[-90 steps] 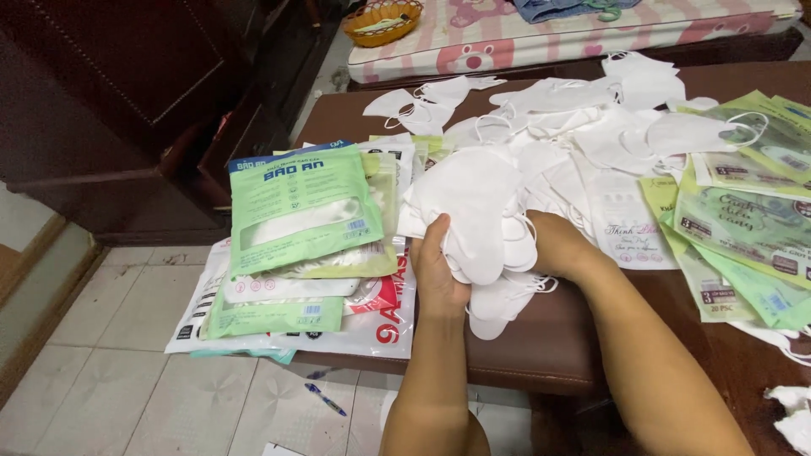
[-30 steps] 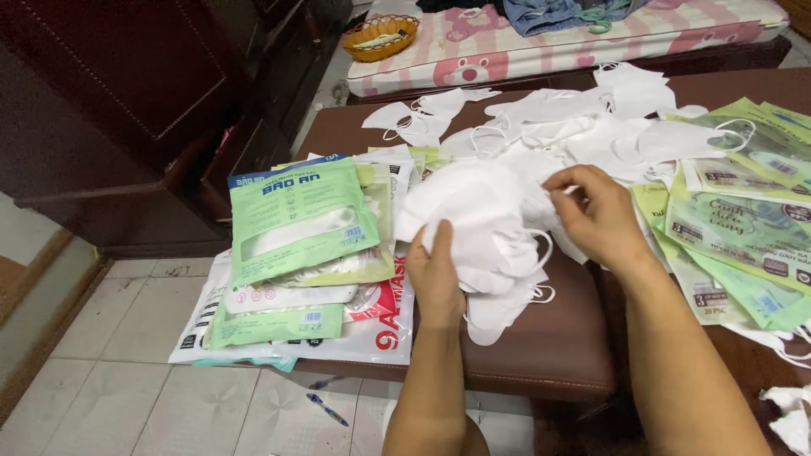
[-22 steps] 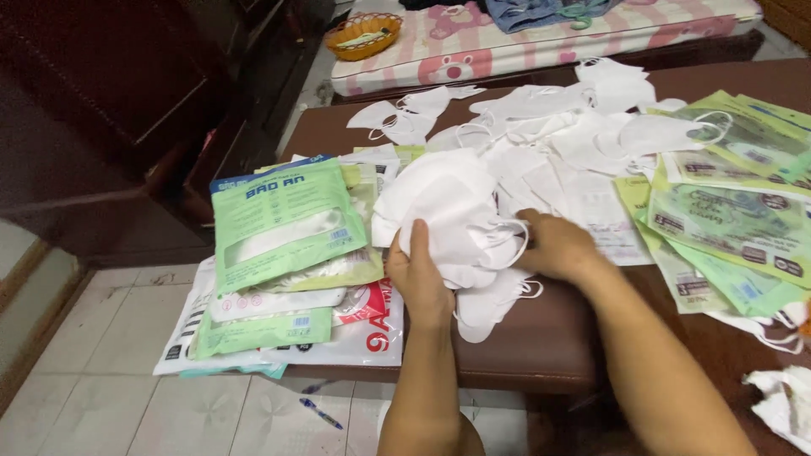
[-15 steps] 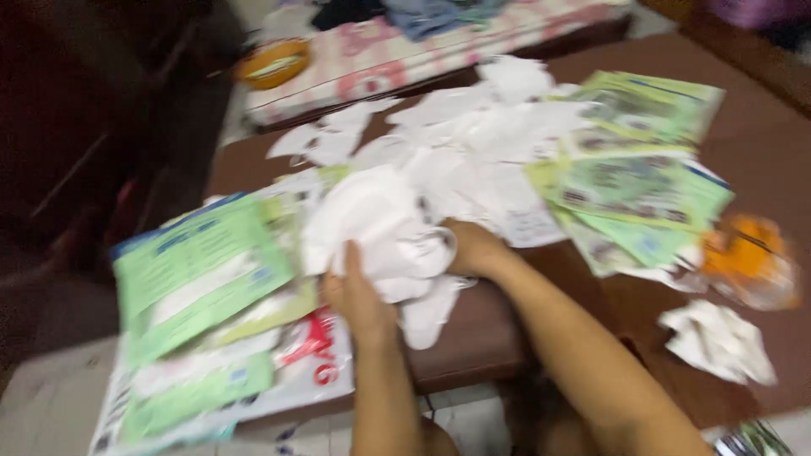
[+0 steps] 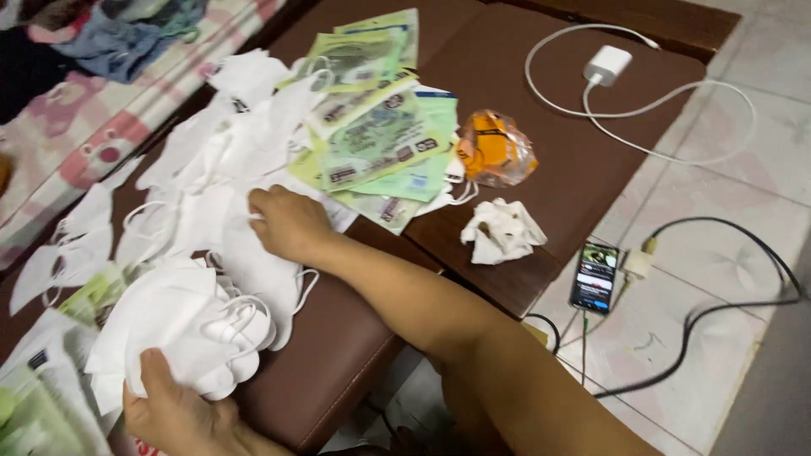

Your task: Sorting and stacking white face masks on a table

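Our right hand [image 5: 287,224] has left the stack of white folded fabric face masks [image 5: 190,325] and now rests, fingers curled, on a loose white mask [image 5: 253,262] beside it. Our left hand [image 5: 173,414] clamps the stack at the brown table edge [image 5: 338,371]. Risk: the one-handed grip may let the stack fan or slide off.

A dark brown wooden table [image 5: 541,160] fills the middle of the frame. Pale square floor tiles [image 5: 726,279] spread across the right and lower right. At upper left lies a pink patterned mattress [image 5: 101,127] with crumpled clothes [image 5: 118,34] heaped on it.
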